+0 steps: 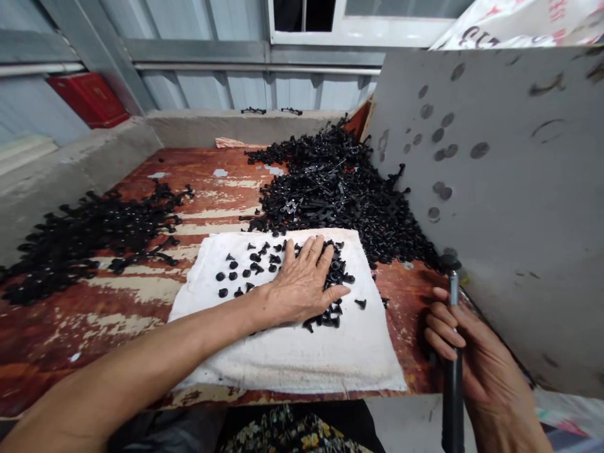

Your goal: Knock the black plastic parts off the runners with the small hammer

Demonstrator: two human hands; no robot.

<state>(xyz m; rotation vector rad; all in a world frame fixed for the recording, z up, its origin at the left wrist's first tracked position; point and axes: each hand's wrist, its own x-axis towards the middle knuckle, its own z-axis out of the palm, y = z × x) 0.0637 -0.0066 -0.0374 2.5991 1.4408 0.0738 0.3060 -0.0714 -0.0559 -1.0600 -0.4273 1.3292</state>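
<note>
My left hand (304, 284) lies palm down on a white cloth (302, 365), fingers spread over small black mushroom-shaped parts (336, 274). More of these parts stand or lie loose on the cloth to the left of the hand. What is under the palm is hidden. At the right, my right hand (491, 358) grips a tool with a black handle (453, 396) and a thin metal shaft (453, 288). The shaft points up and away, towards a dark round shape (448, 260); I cannot tell whether they touch.
A big heap of black linked parts (330, 189) covers the back of the worn red-brown table (136, 289). Another black pile (104, 229) is at the left. A grey spotted panel (509, 207) stands along the right side. A red box (89, 99) sits on the ledge.
</note>
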